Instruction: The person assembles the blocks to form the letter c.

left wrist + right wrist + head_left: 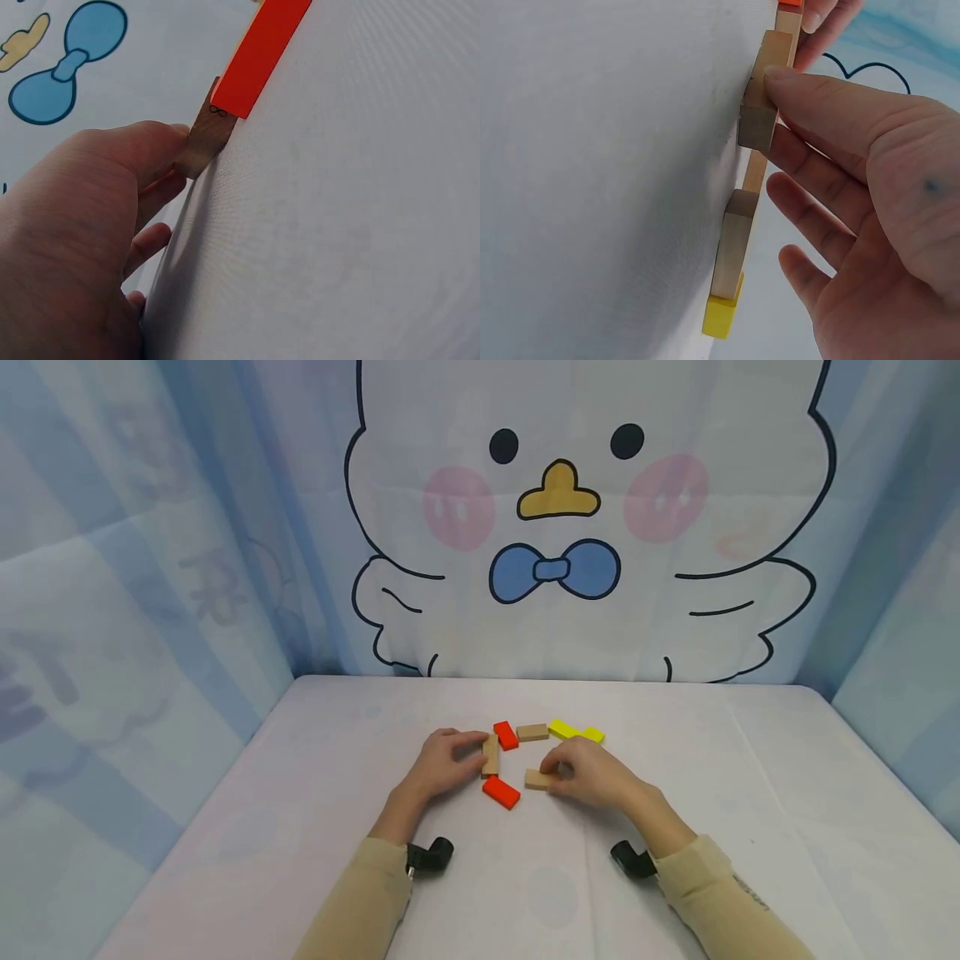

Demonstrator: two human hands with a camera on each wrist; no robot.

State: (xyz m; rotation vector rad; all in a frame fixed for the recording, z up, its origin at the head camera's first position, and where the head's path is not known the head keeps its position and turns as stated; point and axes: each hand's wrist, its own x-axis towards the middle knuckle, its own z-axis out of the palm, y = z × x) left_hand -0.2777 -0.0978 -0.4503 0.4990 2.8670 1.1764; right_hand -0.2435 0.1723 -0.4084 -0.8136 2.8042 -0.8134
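Head view shows a white cloth-covered surface (pixel 300 827) where the left hand (pixel 438 766) holds its fingers against an upright plain wooden block (pixel 491 754) and the right hand (pixel 588 772) pinches a flat plain wooden block (pixel 536 779). Between the hands lies a red wooden block (pixel 501 792); beyond them sit another red block (pixel 506 735), a third plain block (pixel 532 732) and two yellow blocks (pixel 574 732).

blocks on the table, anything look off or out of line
Nothing damaged. The blocks lie flat in a loose ring, unevenly angled with gaps. The right hand pinches a plain wooden block set inside that ring, beside the red block.
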